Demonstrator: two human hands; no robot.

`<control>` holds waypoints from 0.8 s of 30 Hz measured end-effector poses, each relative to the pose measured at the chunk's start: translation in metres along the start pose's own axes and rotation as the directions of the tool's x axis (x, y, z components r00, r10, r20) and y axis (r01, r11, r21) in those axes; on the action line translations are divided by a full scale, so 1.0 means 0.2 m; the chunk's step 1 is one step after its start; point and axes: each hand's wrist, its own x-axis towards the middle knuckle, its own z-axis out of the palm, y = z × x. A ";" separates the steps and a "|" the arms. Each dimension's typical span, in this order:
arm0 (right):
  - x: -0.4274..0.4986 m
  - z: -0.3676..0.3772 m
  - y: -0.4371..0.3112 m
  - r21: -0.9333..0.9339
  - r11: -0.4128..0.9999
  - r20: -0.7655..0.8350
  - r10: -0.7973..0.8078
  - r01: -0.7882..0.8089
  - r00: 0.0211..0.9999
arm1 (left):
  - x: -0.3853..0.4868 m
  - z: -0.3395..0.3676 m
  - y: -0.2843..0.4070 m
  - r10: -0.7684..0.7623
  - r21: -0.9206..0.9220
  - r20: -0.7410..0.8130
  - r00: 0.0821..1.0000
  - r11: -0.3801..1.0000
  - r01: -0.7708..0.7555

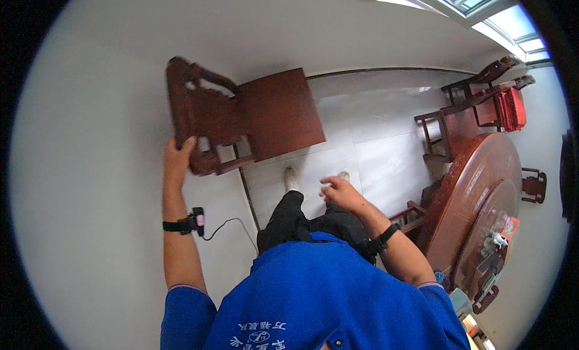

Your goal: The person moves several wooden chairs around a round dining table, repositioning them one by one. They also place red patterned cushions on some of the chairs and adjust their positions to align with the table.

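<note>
A dark red wooden chair (280, 114) with a carved backrest stands close to the wall, at the upper left of the head view. My left hand (180, 155) grips the top rail of its backrest, near one corner. My right hand (337, 192) hangs over the floor in front of my body, fingers loosely curled and apart, holding nothing. It is away from the chair. Each wrist wears a black strap; the left one carries a small device with a cable.
A round wooden table (457, 187) with a raised turntable (486, 200) stands at the right, bearing several small items. Several wooden chairs surround it, including one (459, 126) near its upper edge. Red cloth (512, 109) lies beyond. Walls meet beside the held chair.
</note>
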 end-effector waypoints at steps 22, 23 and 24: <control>0.06 0.79 -0.88 -0.266 0.856 -0.325 -0.513 0.444 0.795 | 0.51 0.30 0.64 0.215 -0.301 0.353 0.911 0.947 -0.107; 0.07 0.80 -0.87 -0.228 0.835 -0.344 -0.549 0.500 0.761 | 0.55 0.28 0.65 0.206 -0.389 0.389 0.898 0.920 -0.042; 0.08 0.80 -0.86 -0.198 0.812 -0.377 -0.580 0.549 0.722 | 0.59 0.29 0.66 0.175 -0.409 0.404 0.898 0.912 0.006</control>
